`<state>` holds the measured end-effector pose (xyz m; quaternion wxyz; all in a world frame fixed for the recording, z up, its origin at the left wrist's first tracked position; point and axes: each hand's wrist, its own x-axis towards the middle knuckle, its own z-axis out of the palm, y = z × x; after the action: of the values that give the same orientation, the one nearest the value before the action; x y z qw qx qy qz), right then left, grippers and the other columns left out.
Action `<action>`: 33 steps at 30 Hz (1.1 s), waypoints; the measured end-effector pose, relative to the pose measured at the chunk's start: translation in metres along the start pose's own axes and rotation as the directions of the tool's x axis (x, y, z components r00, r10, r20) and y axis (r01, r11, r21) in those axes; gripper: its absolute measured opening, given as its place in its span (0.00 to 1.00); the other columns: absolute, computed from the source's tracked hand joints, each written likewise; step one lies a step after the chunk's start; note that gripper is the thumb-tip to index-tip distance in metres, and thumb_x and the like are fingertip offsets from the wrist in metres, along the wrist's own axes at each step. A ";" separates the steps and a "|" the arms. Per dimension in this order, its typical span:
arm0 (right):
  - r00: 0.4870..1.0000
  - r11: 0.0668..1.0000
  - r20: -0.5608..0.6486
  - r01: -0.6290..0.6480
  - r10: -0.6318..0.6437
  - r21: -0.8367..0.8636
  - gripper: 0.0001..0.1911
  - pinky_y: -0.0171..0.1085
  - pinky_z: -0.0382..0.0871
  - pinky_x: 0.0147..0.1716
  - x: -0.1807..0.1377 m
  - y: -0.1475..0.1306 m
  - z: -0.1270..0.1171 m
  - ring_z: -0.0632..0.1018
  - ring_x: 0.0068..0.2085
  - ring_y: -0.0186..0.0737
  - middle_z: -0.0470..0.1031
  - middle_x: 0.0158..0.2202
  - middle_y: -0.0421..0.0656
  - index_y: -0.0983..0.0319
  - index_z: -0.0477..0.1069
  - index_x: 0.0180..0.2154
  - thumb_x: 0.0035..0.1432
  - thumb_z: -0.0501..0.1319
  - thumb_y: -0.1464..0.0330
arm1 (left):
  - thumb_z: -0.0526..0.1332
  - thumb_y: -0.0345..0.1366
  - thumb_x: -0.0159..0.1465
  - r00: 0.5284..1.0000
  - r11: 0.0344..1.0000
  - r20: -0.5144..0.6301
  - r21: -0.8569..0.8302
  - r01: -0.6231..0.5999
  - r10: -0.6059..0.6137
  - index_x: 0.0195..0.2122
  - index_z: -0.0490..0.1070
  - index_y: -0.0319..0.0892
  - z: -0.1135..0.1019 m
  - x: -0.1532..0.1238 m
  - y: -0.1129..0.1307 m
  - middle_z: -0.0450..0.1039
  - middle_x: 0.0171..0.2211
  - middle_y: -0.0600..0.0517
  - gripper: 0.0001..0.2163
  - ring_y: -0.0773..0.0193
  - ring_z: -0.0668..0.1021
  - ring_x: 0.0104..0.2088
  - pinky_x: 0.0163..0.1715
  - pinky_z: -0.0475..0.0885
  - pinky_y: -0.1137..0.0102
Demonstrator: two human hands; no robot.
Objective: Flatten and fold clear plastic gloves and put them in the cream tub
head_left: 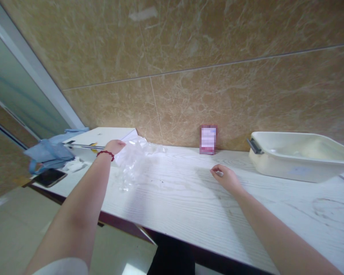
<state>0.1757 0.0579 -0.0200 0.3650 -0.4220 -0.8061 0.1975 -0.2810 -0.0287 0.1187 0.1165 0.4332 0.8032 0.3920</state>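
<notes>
My left hand [114,146], with a red beaded bracelet at the wrist, reaches to the left side of the table. Its fingers are closed at the edge of a crumpled clear plastic bag [129,162], beside a white box [109,133]. Over the middle of the table hovers my right hand [226,177], its fingers curled into a pinch. A small pale patch shows between thumb and fingers, too small to name. Behind that hand, a small card-like thing [208,139], blurred out, stands against the wall.
A cream plastic tub [292,168] with a grey handle stands at the right by the wall. At the left end lie a phone [50,177], white crumpled tissue [74,165] and a light blue cloth bag [50,152]. The white wood-grain table [174,202] meets a brown marble wall [189,95].
</notes>
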 end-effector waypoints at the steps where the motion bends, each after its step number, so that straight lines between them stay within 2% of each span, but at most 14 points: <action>1: 1.000 1.000 0.001 -0.002 0.002 0.003 0.08 0.35 0.63 0.32 0.000 -0.001 0.000 0.72 0.31 0.36 0.72 0.28 0.41 0.60 0.66 0.28 0.48 0.52 0.64 | 0.59 0.37 0.46 1.000 1.000 0.011 -0.017 0.004 -0.004 0.22 0.68 0.39 -0.001 -0.001 0.002 0.72 0.29 0.47 0.06 0.56 0.71 0.40 0.37 0.66 0.68; 5: 1.000 1.000 0.003 -0.001 0.001 0.015 0.08 0.35 0.63 0.32 0.000 -0.002 -0.001 0.72 0.31 0.36 0.72 0.28 0.41 0.60 0.66 0.28 0.48 0.52 0.64 | 0.48 0.35 0.54 0.998 0.987 0.046 -0.159 -0.035 0.043 0.28 0.66 0.38 -0.004 -0.011 0.020 0.72 0.36 0.48 0.10 0.64 0.71 0.40 0.37 0.67 0.71; 7: 1.000 1.000 -0.004 -0.001 0.001 0.013 0.08 0.34 0.63 0.32 0.000 -0.002 0.000 0.72 0.31 0.36 0.72 0.28 0.41 0.60 0.66 0.27 0.48 0.52 0.64 | 0.46 0.33 0.54 0.995 0.939 0.063 -0.338 -0.053 0.079 0.24 0.65 0.38 -0.005 -0.021 0.034 0.72 0.32 0.48 0.10 0.63 0.71 0.41 0.38 0.67 0.70; 9: 1.000 1.000 -0.010 0.002 -0.002 0.010 0.08 0.34 0.63 0.31 0.001 0.000 0.000 0.72 0.31 0.35 0.72 0.28 0.41 0.60 0.66 0.27 0.48 0.52 0.64 | 0.47 0.31 0.53 0.985 0.838 0.102 -0.542 -0.064 0.142 0.20 0.62 0.39 -0.006 -0.033 0.049 0.71 0.26 0.49 0.09 0.61 0.72 0.39 0.39 0.68 0.67; 10: 1.000 1.000 -0.012 0.004 -0.004 0.010 0.08 0.34 0.63 0.31 0.001 0.001 0.000 0.72 0.31 0.35 0.72 0.28 0.41 0.60 0.66 0.27 0.48 0.52 0.63 | 0.47 0.31 0.52 0.978 0.806 0.129 -0.589 -0.056 0.162 0.20 0.62 0.39 -0.006 -0.040 0.057 0.70 0.24 0.50 0.08 0.61 0.72 0.38 0.39 0.68 0.66; 14: 1.000 1.000 -0.019 0.015 -0.014 0.021 0.09 0.35 0.64 0.32 -0.001 0.001 0.000 0.72 0.31 0.35 0.71 0.28 0.41 0.61 0.66 0.28 0.48 0.52 0.64 | 0.53 0.33 0.51 0.938 0.826 0.248 -0.560 -0.064 0.241 0.20 0.60 0.41 0.003 -0.065 0.082 0.64 0.19 0.56 0.04 0.67 0.72 0.28 0.37 0.67 0.66; 16: 0.999 0.999 -0.025 0.034 -0.033 0.039 0.08 0.35 0.64 0.33 -0.003 -0.002 -0.001 0.72 0.32 0.35 0.71 0.28 0.41 0.62 0.66 0.28 0.48 0.52 0.65 | 0.56 0.34 0.50 0.880 0.848 0.363 -0.524 -0.078 0.306 0.21 0.60 0.41 0.010 -0.078 0.094 0.63 0.18 0.57 0.05 0.71 0.70 0.23 0.34 0.67 0.68; 20: 0.999 0.991 -0.043 0.014 -0.009 0.134 0.08 0.35 0.65 0.35 -0.003 -0.023 -0.005 0.72 0.31 0.33 0.71 0.28 0.41 0.63 0.66 0.29 0.49 0.52 0.65 | 0.57 0.37 0.51 0.713 0.926 0.620 -0.359 -0.115 0.329 0.23 0.61 0.41 0.023 -0.105 0.120 0.64 0.18 0.57 0.06 0.71 0.69 0.21 0.28 0.66 0.72; 23: 1.000 0.976 -0.014 0.012 -0.009 0.218 0.09 0.34 0.66 0.32 -0.003 -0.055 -0.017 0.72 0.31 0.33 0.71 0.29 0.42 0.63 0.65 0.30 0.50 0.52 0.65 | 0.58 0.36 0.51 0.599 0.938 0.723 -0.297 -0.178 0.343 0.25 0.62 0.40 0.033 -0.123 0.139 0.66 0.19 0.55 0.06 0.71 0.69 0.21 0.25 0.65 0.74; 25: 0.997 0.965 0.013 0.073 -0.079 0.252 0.09 0.34 0.66 0.32 -0.007 -0.085 -0.028 0.72 0.32 0.33 0.71 0.31 0.42 0.62 0.64 0.32 0.50 0.52 0.64 | 0.58 0.35 0.51 0.560 0.927 0.741 -0.337 -0.166 0.370 0.28 0.63 0.39 0.042 -0.134 0.152 0.67 0.20 0.55 0.06 0.71 0.70 0.22 0.25 0.65 0.74; 27: 0.988 0.955 0.035 0.134 -0.149 0.265 0.10 0.35 0.67 0.33 -0.018 -0.117 -0.040 0.72 0.33 0.33 0.70 0.32 0.42 0.62 0.63 0.34 0.52 0.51 0.63 | 0.58 0.33 0.51 0.595 0.907 0.707 -0.409 -0.095 0.381 0.35 0.63 0.40 0.052 -0.145 0.163 0.68 0.20 0.55 0.10 0.70 0.71 0.22 0.27 0.67 0.71; 29: 0.984 0.954 -0.007 0.175 -0.178 0.245 0.16 0.38 0.67 0.33 -0.034 -0.146 -0.048 0.71 0.37 0.37 0.68 0.35 0.45 0.61 0.60 0.39 0.49 0.53 0.60 | 0.57 0.31 0.52 0.675 0.867 0.634 -0.498 -0.016 0.376 0.44 0.58 0.41 0.062 -0.157 0.173 0.69 0.21 0.55 0.17 0.70 0.72 0.24 0.30 0.68 0.68; 30: 0.980 0.960 -0.048 0.201 -0.195 0.195 0.22 0.41 0.66 0.36 -0.042 -0.158 -0.049 0.69 0.41 0.41 0.66 0.39 0.47 0.60 0.58 0.43 0.46 0.56 0.58 | 0.57 0.30 0.52 0.710 0.843 0.599 -0.537 0.014 0.370 0.46 0.55 0.42 0.067 -0.163 0.177 0.70 0.22 0.55 0.19 0.69 0.73 0.24 0.31 0.68 0.67; 33: 0.949 0.973 -0.222 0.230 -0.224 0.001 0.38 0.50 0.58 0.46 -0.060 -0.177 -0.046 0.61 0.50 0.51 0.57 0.50 0.51 0.60 0.50 0.52 0.39 0.61 0.58 | 0.55 0.30 0.54 0.758 0.810 0.560 -0.582 0.073 0.334 0.41 0.60 0.41 0.079 -0.180 0.189 0.71 0.25 0.52 0.12 0.68 0.74 0.27 0.33 0.68 0.67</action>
<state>0.1386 -0.0917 0.0959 0.4781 -0.3410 -0.8009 0.1170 -0.0175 -0.0692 0.1771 0.4773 0.5424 0.5247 0.4502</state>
